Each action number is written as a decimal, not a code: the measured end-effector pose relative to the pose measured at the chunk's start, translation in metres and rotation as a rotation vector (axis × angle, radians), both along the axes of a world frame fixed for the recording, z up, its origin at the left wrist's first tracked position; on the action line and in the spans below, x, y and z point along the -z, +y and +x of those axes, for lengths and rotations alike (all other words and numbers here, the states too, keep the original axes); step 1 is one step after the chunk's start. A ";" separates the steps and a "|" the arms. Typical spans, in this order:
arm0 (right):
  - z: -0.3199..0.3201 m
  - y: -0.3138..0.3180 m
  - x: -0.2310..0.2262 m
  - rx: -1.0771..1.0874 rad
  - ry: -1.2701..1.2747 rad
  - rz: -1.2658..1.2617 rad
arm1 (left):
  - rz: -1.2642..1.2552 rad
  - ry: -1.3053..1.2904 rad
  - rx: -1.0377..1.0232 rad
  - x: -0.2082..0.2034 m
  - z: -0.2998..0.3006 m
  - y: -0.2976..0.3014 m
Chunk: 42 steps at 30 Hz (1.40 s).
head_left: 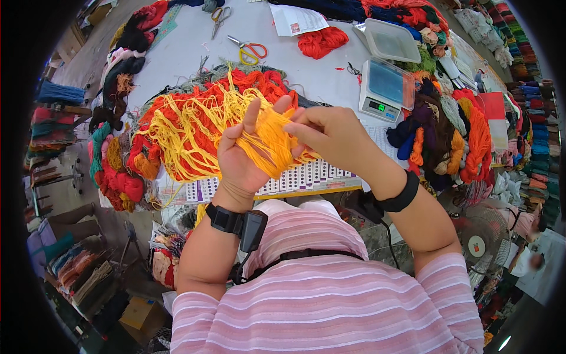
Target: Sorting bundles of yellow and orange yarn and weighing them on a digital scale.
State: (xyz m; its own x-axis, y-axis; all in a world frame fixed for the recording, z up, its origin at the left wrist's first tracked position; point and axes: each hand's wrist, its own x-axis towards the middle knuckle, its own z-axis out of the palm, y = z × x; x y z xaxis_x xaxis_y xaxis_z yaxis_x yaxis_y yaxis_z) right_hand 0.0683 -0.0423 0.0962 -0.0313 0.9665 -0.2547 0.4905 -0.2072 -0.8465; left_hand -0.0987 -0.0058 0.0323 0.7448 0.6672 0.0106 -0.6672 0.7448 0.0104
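My left hand (242,158) is raised palm-up with a bundle of orange-yellow yarn (275,140) wrapped over its fingers. My right hand (330,134) pinches strands of that same yarn from the right. The yarn trails left into a tangled heap of yellow, orange and red yarn (194,127) lying on the white table (188,50). Both wrists carry black bands.
A digital scale (383,88) with a clear lid stands at the right. Two pairs of scissors (250,50) lie at the back, next to a red skein (321,41). Mixed yarn bundles (448,133) line both table edges. A colour sample card (295,177) lies under my hands. A fan (486,236) stands lower right.
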 end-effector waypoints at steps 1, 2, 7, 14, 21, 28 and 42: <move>0.006 -0.005 0.007 -0.042 -0.247 0.096 | -0.001 0.000 0.000 -0.001 0.000 0.001; 0.015 -0.010 0.020 -0.042 -0.246 0.095 | 0.037 -0.048 0.011 -0.002 0.000 0.003; 0.012 -0.026 0.037 0.355 0.042 0.348 | 0.068 -0.085 0.045 -0.001 0.004 0.006; -0.024 -0.016 0.022 0.033 -0.307 0.585 | 0.128 0.221 -0.019 -0.010 0.027 -0.007; -0.018 -0.024 0.040 0.029 -0.106 0.456 | 0.141 0.420 -0.046 0.004 0.030 0.000; 0.036 -0.023 -0.018 0.073 0.786 -0.213 | 0.300 0.522 0.099 0.040 0.006 0.005; 0.313 0.014 -0.233 0.007 0.753 0.198 | -0.309 1.112 -0.095 0.155 -0.167 -0.008</move>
